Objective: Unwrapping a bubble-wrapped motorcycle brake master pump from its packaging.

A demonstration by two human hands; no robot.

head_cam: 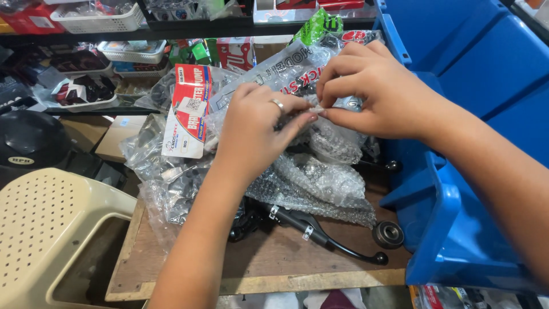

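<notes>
Both hands are up over a pile of bagged parts on the wooden bench (274, 257). The left hand (257, 129) and right hand (372, 94) meet fingertip to fingertip, each pinching the same edge of a clear plastic bag (320, 171) holding metal parts. A black lever (329, 234) lies just below the pile, and a blue bin (457, 217) sits at the right.

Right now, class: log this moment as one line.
left hand: pinching bag | right hand: pinching bag | lever: on board
</notes>
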